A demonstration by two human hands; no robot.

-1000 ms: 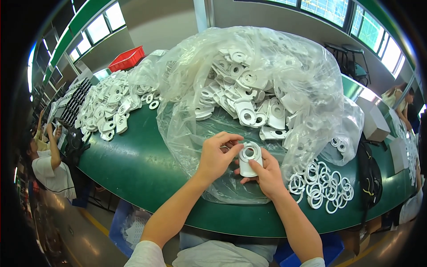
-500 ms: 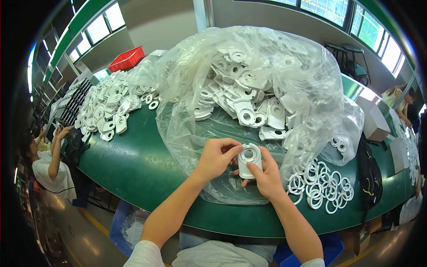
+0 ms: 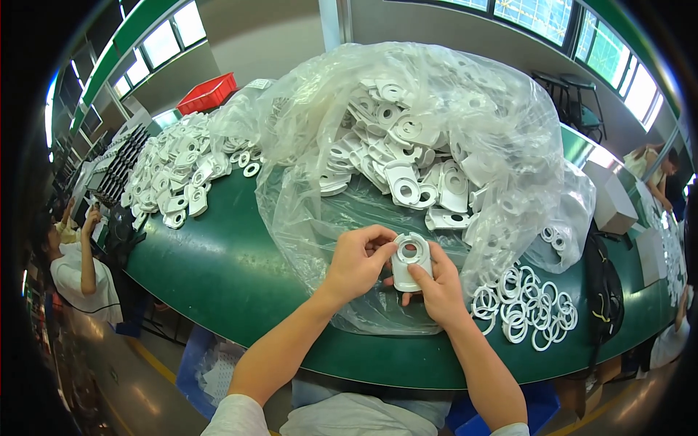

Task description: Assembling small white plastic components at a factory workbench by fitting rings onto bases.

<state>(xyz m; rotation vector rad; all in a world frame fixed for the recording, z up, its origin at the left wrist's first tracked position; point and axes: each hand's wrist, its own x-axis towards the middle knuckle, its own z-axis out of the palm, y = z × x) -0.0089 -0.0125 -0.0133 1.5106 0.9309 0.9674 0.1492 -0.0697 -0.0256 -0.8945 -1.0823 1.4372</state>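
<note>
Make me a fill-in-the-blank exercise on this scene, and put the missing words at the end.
1. The right hand holds a flat part coloured ____, with the left hand at its edge.
2. The loose rings lie to the ____ of the right hand.
3. The tabletop is coloured ____.
4. The open bin behind the left-hand pile of parts is coloured ____.

Missing words: white; right; green; red.

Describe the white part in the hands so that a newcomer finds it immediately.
On the green table lies a big clear bag of similar parts. At its near side, the right hand grips this round-holed white part. Only this one is held; its neighbours lie heaped.
</note>
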